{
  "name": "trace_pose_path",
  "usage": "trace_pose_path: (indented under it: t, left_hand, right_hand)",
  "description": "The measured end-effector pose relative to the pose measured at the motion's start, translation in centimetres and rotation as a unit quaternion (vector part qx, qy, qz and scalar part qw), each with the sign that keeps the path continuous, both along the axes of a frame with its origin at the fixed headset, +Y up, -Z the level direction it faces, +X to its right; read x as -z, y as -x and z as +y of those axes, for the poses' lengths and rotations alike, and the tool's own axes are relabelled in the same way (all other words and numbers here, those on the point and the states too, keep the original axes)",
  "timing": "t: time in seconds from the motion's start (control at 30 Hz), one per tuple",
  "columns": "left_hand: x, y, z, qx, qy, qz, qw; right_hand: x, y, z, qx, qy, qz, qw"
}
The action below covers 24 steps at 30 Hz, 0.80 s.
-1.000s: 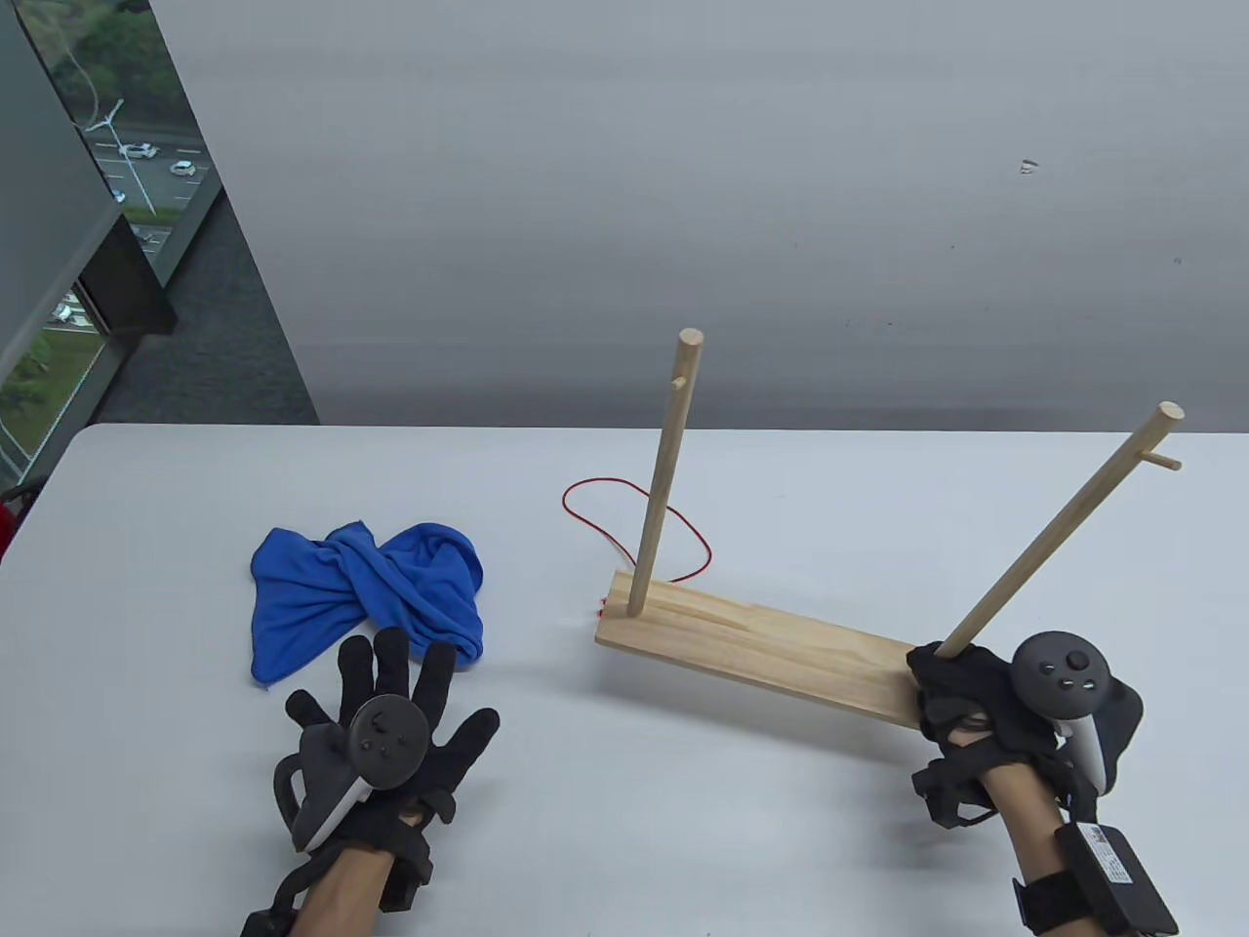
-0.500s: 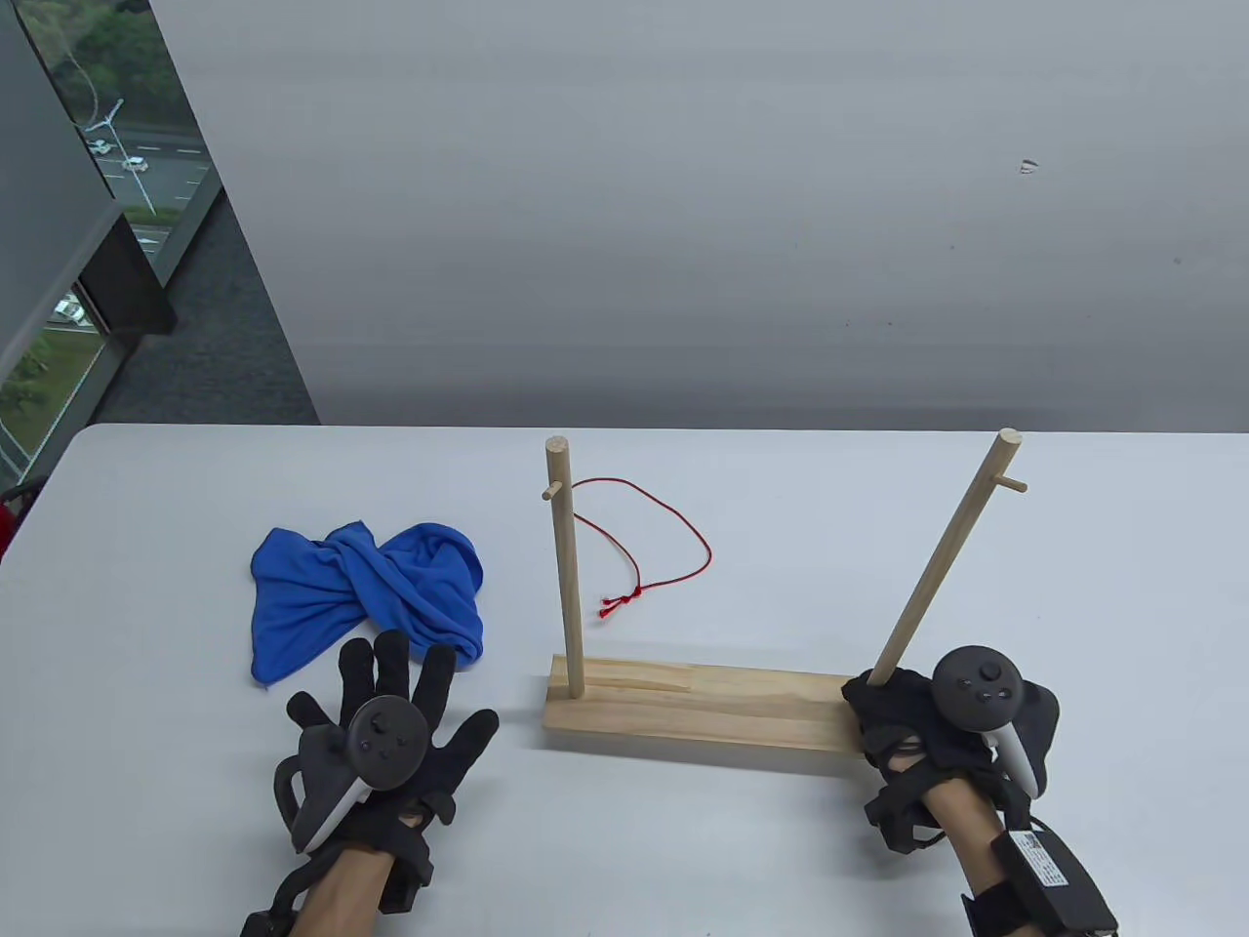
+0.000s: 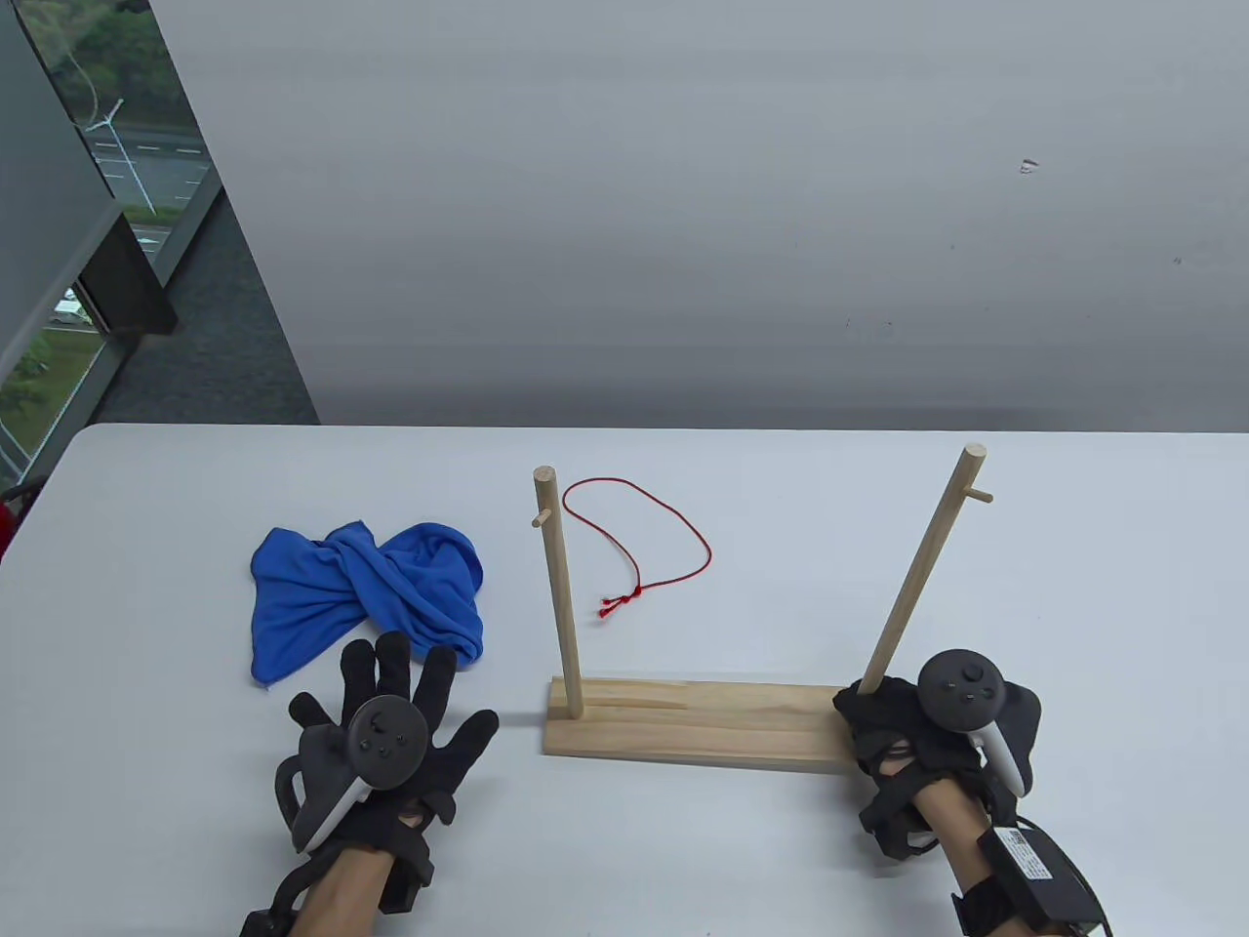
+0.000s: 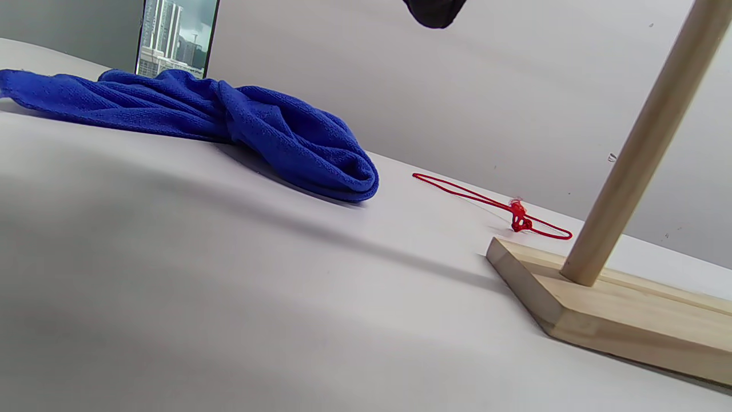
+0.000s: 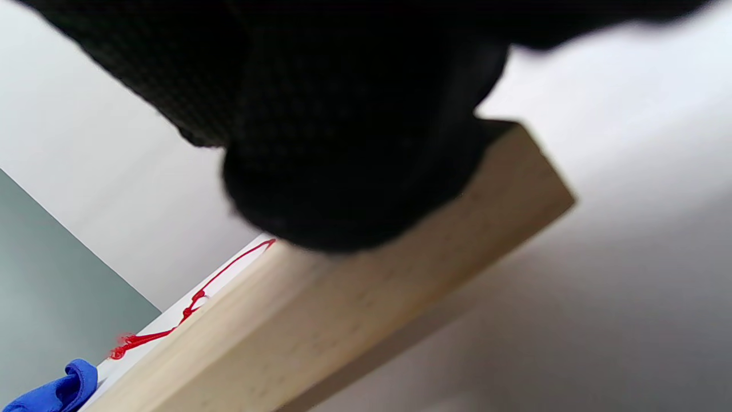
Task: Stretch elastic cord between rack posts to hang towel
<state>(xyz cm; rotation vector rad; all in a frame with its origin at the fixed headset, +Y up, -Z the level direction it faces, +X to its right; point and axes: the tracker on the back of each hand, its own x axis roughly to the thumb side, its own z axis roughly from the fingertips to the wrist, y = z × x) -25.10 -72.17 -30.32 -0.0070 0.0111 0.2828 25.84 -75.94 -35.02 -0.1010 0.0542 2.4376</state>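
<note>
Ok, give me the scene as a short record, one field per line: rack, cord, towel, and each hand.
rack: wooden rack upright on the table, two posts
cord: red cord lying loose behind the rack, on neither post
towel: blue towel bunched on the table, left of the rack
left hand: left hand spread flat, holds nothing
right hand: right hand grips the rack's right end

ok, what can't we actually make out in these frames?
- Right hand grip on the rack base: table view hides the fingers under the tracker; right wrist view is a blurred glove.
- Left hand: left wrist view shows one fingertip, cut off at the top edge.
- Red cord knot: too small to read.
- Blue towel: bunched, folds hidden.
</note>
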Motion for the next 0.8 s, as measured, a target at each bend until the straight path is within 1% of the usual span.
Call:
trace_pose_path:
  t: [0.27, 0.3, 0.4, 0.53, 0.7, 0.8]
  left_hand:
    - [0.0, 0.0, -0.1, 0.000, -0.001, 0.002, 1.000]
    - [0.0, 0.0, -0.1, -0.001, -0.002, 0.002, 1.000]
    - [0.0, -0.1, -0.2, 0.001, -0.008, 0.004, 1.000]
    - [0.0, -0.1, -0.2, -0.001, -0.021, 0.005, 1.000]
    - [0.0, 0.1, 0.1, -0.011, -0.050, 0.009, 0.999]
    - [0.0, 0.2, 0.3, -0.025, -0.067, 0.010, 0.997]
  right_hand:
    - [0.2, -0.1, -1.2, -0.018, 0.029, 0.003, 0.999]
    - [0.2, -0.1, -1.1, -0.015, 0.022, 0.005, 1.000]
    - [0.2, -0.1, -1.2, -0.023, 0.024, 0.004, 0.999]
    - [-0.3, -0.5, -1.2, 0.006, 0.037, 0.004, 0.999]
    - [-1.4, -1.4, -0.1, 0.027, 0.052, 0.006, 0.998]
    - [-2.3, -1.7, 1.5, 0.029, 0.035, 0.009, 0.999]
